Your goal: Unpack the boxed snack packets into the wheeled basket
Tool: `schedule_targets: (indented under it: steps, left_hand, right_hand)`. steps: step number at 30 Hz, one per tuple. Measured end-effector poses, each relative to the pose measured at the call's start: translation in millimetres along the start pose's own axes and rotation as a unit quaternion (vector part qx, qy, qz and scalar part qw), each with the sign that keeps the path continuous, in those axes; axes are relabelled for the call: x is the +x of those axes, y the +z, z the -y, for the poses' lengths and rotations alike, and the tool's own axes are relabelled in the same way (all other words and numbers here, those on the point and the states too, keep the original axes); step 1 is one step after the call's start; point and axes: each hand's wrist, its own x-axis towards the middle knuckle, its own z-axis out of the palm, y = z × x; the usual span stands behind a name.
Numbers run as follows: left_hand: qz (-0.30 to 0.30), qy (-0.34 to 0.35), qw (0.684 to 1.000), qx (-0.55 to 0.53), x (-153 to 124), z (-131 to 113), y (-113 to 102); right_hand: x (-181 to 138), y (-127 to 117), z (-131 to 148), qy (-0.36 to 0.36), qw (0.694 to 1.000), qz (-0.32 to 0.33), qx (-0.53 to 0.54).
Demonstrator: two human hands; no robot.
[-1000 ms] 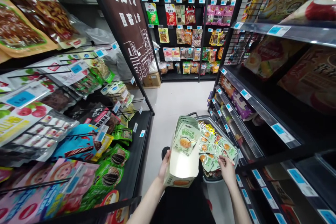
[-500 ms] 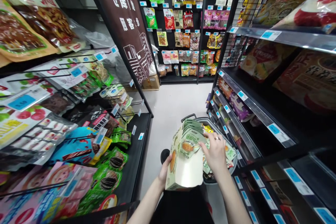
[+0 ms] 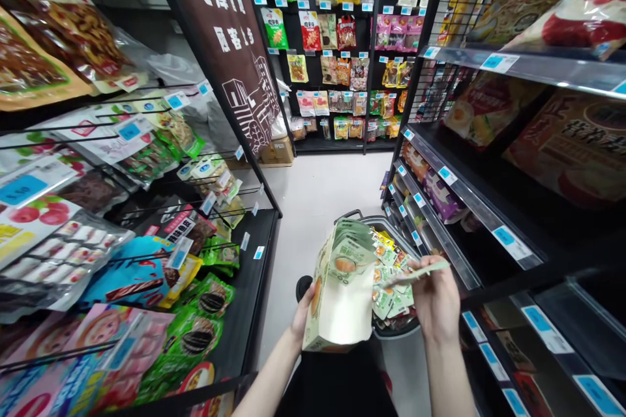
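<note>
My left hand (image 3: 302, 316) grips the side of an open pale green carton (image 3: 337, 313) full of upright green snack packets (image 3: 348, 253). My right hand (image 3: 434, 303) is closed on one green packet (image 3: 421, 271), held flat and edge-on just right of the carton. Both are above a grey basket (image 3: 391, 329) that holds several loose green and yellow packets.
A narrow shop aisle with a pale floor (image 3: 317, 192). Peg racks of hanging snack bags (image 3: 147, 273) stand on the left, black shelves with blue price tags (image 3: 447, 176) on the right. A brown banner (image 3: 235, 45) hangs at the left, and a back wall of snacks (image 3: 342, 45) closes the aisle.
My right hand went from the basket to the carton's top, then drew away to the right with one green packet. The carton tilted a little.
</note>
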Motion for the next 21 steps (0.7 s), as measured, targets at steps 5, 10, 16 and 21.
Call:
schedule_targets:
  steps: [5,10,16,21]
  left_hand:
    - [0.044,0.007,0.999,-0.005,3.0,-1.4,4.8]
    - [0.056,-0.002,0.998,-0.004,4.0,-2.6,9.6]
    - [0.026,-0.001,1.000,0.006,5.0,-2.3,16.0]
    - [0.000,-0.017,1.000,0.001,6.4,-2.3,16.6]
  right_hand:
    - [9.9,-29.9,2.1,0.139,0.886,0.196,0.396]
    - [6.4,-38.7,6.5,0.183,0.831,0.202,0.485]
    - [0.5,-82.5,-2.2,0.047,0.959,-0.100,-0.261]
    - [-18.9,-148.3,-27.8,0.138,0.785,-0.235,-0.556]
